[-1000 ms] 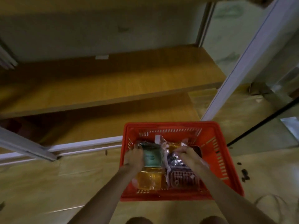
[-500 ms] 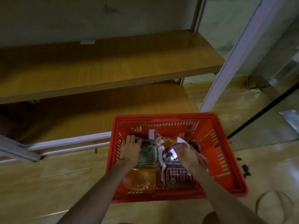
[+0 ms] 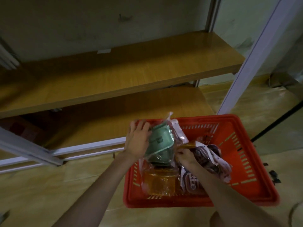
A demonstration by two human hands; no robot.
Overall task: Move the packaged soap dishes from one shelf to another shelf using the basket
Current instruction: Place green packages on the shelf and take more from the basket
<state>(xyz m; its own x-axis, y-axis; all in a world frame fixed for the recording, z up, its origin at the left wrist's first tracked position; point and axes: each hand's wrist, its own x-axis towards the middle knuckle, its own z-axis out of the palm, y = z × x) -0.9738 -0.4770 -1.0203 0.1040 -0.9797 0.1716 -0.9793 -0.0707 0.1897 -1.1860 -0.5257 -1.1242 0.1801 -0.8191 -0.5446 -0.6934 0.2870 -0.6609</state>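
Above the basket [image 3: 242,154], the left hand [image 3: 137,141] grips a green dish [image 3: 159,143], now raised clear of the pile it lay in a moment ago. Beside it, the right hand [image 3: 185,157] pinches a dark pack [image 3: 211,158], also lifted. Unloading has started; the shelf [image 3: 114,76] waits bare.

The basket [image 3: 232,154] is bright red with pale slotted walls; inside it, a mint-green soap dish [image 3: 158,143] at ten o'clock, an amber one [image 3: 159,182] at seven — shelves [image 3: 124,76] honey-brown woodgrain.
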